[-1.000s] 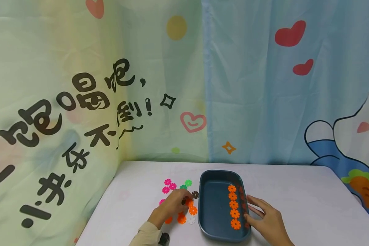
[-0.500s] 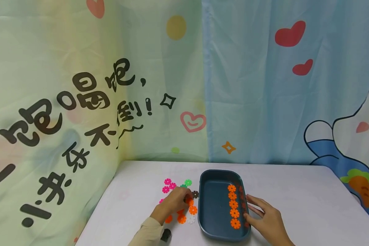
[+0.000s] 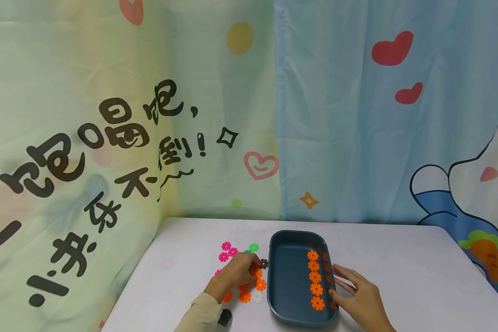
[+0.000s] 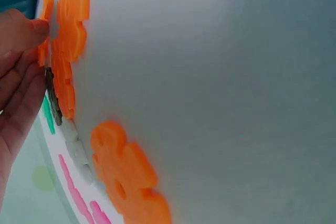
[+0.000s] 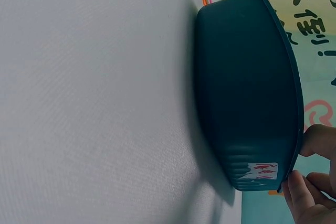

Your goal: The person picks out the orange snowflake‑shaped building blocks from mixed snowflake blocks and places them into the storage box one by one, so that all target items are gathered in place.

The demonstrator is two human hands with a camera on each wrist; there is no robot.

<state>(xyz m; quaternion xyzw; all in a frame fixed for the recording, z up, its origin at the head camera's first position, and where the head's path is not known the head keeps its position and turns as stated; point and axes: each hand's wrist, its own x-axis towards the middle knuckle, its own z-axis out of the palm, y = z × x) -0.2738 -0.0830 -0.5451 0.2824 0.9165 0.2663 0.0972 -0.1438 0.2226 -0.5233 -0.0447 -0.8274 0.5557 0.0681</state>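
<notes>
My left hand (image 3: 237, 272) reaches down among loose orange plastic flower-shaped discs (image 3: 260, 284) left of the dark blue tray (image 3: 288, 281). In the left wrist view its thumb and curled fingers come together at the edge of an orange disc (image 4: 43, 55), partly hidden by the thumb. A dark brown disc (image 4: 53, 95) lies close to the fingers. My right hand (image 3: 360, 295) grips the tray's right rim, thumb at the inside and fingers outside, as the right wrist view shows. Inside the tray, a row of several orange discs (image 3: 315, 277) lies along the right side.
Pink discs (image 3: 223, 256) and a green disc (image 3: 254, 247) lie beyond the left hand. A white disc (image 3: 257, 296) sits near the tray's left wall, and another brown disc (image 3: 264, 263) right beside it. A printed curtain (image 3: 323, 115) hangs behind the white table (image 3: 398, 258).
My left hand has shifted only slightly at the loose discs, its fingers drawing closer over an orange one. The right hand stays on the tray rim, and the row inside is unchanged.
</notes>
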